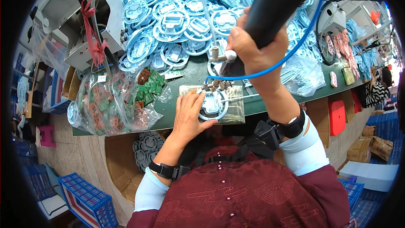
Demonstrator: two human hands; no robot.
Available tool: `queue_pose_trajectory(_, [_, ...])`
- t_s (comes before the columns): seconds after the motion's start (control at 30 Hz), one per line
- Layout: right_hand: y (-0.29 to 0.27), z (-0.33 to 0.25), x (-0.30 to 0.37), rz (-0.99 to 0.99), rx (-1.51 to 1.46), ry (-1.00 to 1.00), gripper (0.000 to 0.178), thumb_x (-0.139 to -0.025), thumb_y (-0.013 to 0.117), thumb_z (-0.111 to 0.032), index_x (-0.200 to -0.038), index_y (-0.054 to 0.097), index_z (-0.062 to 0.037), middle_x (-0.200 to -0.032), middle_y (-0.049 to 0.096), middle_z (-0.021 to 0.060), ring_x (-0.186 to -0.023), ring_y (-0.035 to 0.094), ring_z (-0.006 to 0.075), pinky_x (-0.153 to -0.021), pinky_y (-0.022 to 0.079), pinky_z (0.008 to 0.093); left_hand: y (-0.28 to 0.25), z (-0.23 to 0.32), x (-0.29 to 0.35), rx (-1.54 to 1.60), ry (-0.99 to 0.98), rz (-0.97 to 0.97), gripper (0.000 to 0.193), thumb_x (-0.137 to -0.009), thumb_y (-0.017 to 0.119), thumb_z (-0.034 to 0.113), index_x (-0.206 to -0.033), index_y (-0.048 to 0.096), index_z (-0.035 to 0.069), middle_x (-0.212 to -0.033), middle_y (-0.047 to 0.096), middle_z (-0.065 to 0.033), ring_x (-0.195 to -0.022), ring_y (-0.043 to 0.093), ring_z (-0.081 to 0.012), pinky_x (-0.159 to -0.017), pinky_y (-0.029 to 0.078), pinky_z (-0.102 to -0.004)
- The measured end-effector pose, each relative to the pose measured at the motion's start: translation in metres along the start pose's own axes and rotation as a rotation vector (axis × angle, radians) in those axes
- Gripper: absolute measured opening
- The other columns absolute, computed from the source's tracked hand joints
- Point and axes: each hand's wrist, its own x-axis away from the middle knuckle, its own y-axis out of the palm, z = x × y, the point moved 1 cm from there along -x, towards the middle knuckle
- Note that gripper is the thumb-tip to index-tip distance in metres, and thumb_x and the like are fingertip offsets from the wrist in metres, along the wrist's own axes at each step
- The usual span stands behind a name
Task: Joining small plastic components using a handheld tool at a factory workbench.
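Observation:
My right hand is wrapped round a black powered screwdriver, which is upright and slightly tilted. Its tip is hidden among metal fittings and a blue hose just above the work spot. Below them, a round light blue plastic housing lies flat on a worn pad at the table's near edge. My left hand grips this housing by its left rim, fingers on the far side and thumb along the near side. Whether a screw is at the tip cannot be made out.
A large heap of light blue plastic housings covers the far table. Clear bags of green and reddish circuit boards lie at left, beside a grey metal machine. More bagged parts lie at right. A cardboard box stands below.

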Motion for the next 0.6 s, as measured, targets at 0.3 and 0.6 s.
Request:
queue_pose_trajectory(0.3, [-0.021,-0.051,-0.016,-0.076,-0.096,-0.033,0.040,-0.088,0.060,-0.002,-0.125,0.048,0.0074,-0.080,0.059,0.0071,-0.064,0.061,0.0149,-0.063,0.050,0.0270,0.005,-0.001,0.002,-0.077,0.011,0.055,0.090,-0.057,0.090,0.033,-0.132,0.052,0.000,-0.126,0.054,-0.0150,-0.128,0.046,-0.0348,-0.109,0.030,-0.0567])
queue_pose_trajectory(0.6, [-0.012,-0.034,0.006,-0.132,-0.052,0.018,0.044,-0.087,0.060,0.002,-0.128,0.044,0.0060,-0.080,0.056,0.0085,-0.064,0.062,0.0172,-0.063,0.051,0.0309,0.011,-0.004,0.000,-0.082,-0.006,0.092,0.090,-0.059,0.089,0.034,-0.134,0.051,0.000,-0.127,0.054,-0.0153,-0.130,0.045,-0.0357,-0.109,0.030,-0.0580])
